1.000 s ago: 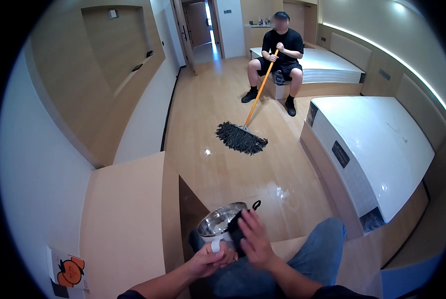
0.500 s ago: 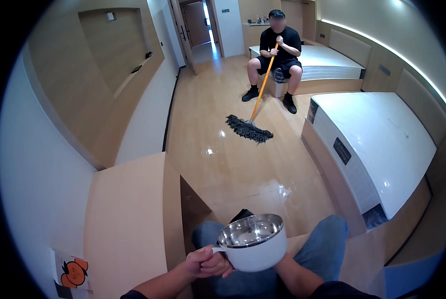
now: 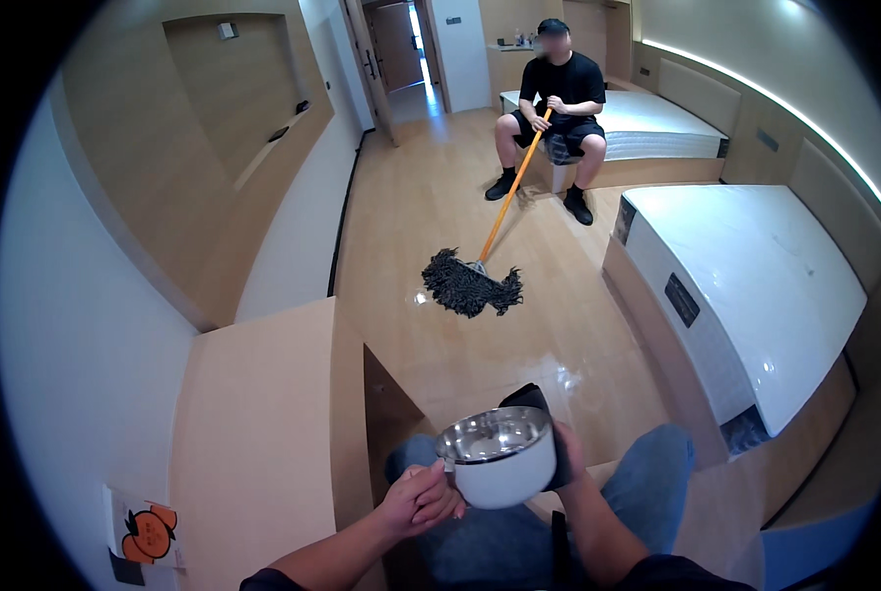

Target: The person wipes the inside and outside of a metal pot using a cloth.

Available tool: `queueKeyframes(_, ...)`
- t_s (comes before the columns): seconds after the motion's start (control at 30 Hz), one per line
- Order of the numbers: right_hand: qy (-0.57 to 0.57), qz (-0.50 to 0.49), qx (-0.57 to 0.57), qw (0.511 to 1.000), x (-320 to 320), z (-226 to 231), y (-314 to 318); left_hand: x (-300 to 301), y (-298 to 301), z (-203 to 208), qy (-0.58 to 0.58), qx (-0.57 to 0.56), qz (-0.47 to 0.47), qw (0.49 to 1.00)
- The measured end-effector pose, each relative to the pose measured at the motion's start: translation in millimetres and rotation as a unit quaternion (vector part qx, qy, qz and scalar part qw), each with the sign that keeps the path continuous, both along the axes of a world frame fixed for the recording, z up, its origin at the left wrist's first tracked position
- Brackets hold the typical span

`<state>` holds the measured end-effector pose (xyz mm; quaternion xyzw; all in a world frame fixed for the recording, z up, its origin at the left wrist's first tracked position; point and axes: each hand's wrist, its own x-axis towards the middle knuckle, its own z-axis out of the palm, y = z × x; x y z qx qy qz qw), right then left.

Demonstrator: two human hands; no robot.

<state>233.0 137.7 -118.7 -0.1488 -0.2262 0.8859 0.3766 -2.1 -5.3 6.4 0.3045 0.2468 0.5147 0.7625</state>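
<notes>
A white bowl (image 3: 505, 480) with a shiny steel inside and a side handle is held above my lap, its opening tilted up toward me. My left hand (image 3: 418, 500) is closed on the handle at the bowl's left. On the other side, my right hand (image 3: 571, 455) holds a dark, cloth-like piece (image 3: 525, 397) against the bowl's outer wall. Part of that piece sticks up behind the rim; the right fingertips are hidden behind it. A narrow dark strip (image 3: 559, 537) shows below, beside my right forearm.
A wooden cabinet (image 3: 253, 414) stands at my left, a packet with an orange fruit picture (image 3: 149, 532) beside it. Ahead, a seated person (image 3: 561, 89) holds a dark-headed mop (image 3: 470, 284) on the shiny floor. Mattresses on bed bases (image 3: 746, 286) line the right.
The bowl has shifted slightly up and left, and my right hand has come from beneath it to its right side with the dark piece. The person's mop has moved closer and left.
</notes>
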Motion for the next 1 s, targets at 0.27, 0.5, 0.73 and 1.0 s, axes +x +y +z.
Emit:
queueKeyframes(0.27, -0.347, -0.235, 0.505, 0.755, -28, 90, -49, -1, -2, -2, 0.009, 0.047, 0.005, 0.999)
queueKeyframes(0.5, -0.361, -0.183, 0.664, 0.629, -42, 95, -64, 6, -6, 14, 0.009, -0.005, 0.040, 0.999)
queueKeyframes(0.73, -0.095, -0.064, 0.026, 0.993, -10, 35, -14, -8, 0, 2, -0.103, 0.014, -0.061, 0.993)
queueKeyframes(1.0, 0.143, 0.110, -0.208, 0.961, -39, -11, -43, -21, -12, -23, -0.251, -0.029, -0.092, 0.963)
